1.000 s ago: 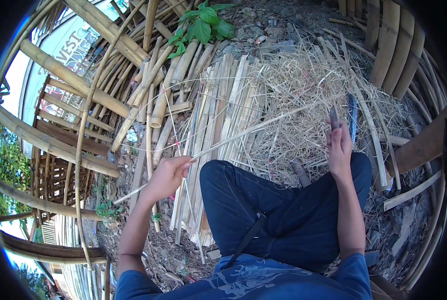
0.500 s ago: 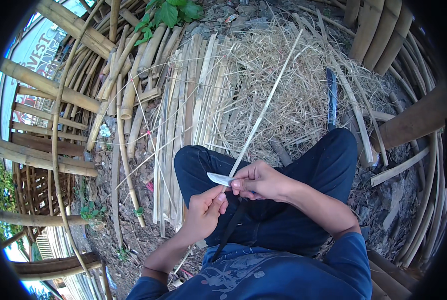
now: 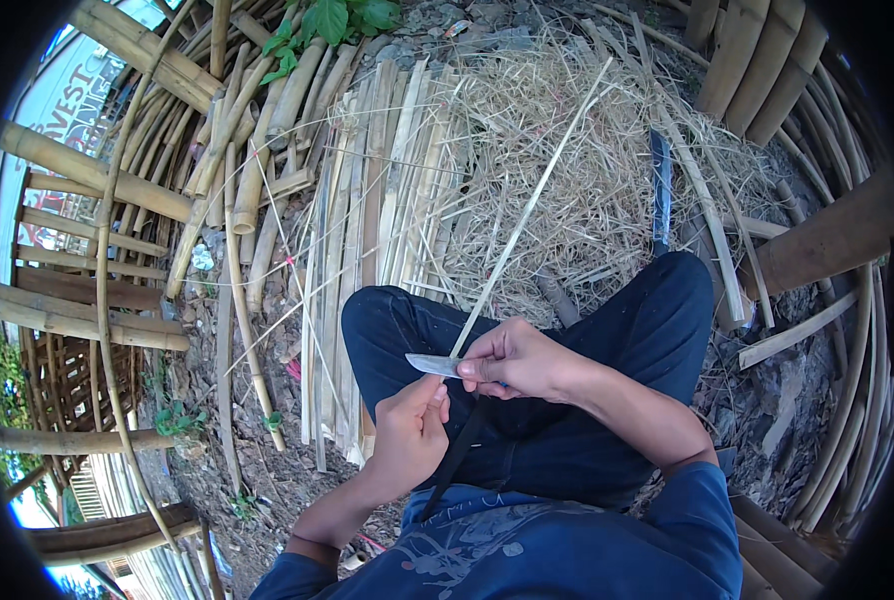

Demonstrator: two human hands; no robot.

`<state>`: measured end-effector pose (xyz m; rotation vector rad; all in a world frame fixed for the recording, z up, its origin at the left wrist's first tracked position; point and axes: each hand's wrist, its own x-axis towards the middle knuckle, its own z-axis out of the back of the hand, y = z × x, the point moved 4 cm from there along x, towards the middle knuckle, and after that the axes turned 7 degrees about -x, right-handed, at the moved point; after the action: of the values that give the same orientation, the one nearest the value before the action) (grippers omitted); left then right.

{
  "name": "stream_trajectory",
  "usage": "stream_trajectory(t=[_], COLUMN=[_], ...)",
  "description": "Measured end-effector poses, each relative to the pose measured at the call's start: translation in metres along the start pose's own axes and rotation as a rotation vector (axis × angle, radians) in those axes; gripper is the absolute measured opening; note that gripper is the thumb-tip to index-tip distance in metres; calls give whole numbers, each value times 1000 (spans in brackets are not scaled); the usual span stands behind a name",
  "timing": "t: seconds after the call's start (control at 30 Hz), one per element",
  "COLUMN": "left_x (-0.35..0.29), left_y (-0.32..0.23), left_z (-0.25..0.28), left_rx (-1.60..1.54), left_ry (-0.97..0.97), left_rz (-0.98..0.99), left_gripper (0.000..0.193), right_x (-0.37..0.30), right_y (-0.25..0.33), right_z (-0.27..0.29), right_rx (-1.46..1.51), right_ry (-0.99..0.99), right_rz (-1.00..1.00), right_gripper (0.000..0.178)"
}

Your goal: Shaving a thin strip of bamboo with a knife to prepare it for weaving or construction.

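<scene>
A knife [image 3: 430,365] with a short pale blade is held in my right hand [image 3: 517,360], its fingers closed around the handle. The blade points left and lies across a long thin bamboo strip [image 3: 532,203]. From my lap the strip slants up and away to the right, over the shavings. My left hand [image 3: 409,428] is closed in a pinch at the strip's near end, just below the blade. The fingers partly hide that end. Both hands are close together above my crossed legs.
Several split bamboo slats [image 3: 377,190] lie ahead to the left, beside a heap of pale shavings [image 3: 557,170]. Beyond the shavings' right side rests a dark flat blade-like piece [image 3: 661,190]. Bamboo poles [image 3: 97,180] stand at left, and a thick post [image 3: 827,235] at right.
My left hand has dropped slightly, and the knife has shifted a little left and down against the strip. The strip's far end has swung slightly right.
</scene>
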<state>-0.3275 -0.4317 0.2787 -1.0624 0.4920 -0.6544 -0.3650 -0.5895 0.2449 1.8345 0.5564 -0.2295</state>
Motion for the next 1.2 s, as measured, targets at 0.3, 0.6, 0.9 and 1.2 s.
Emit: stream_trajectory(t=[0.3,0.6,0.9,1.2], left_x=[6,-5,-20,-26], left_y=[0,7,9,47], left_z=[3,8,13,7], left_rx=[-1,16,-6,-156], left_ry=[5,-26,-1,124], left_rz=[35,77,94,194], left_gripper=[27,25,25,23], right_x=[1,-2,-10,0], right_y=[-1,1,11,4], right_z=[30,70,86,74], right_rx=[-188,-101,-78,-304], right_ry=[-221,-465,-573,-533], right_rz=[141,128,115,268], right_gripper=[23,22,21,22])
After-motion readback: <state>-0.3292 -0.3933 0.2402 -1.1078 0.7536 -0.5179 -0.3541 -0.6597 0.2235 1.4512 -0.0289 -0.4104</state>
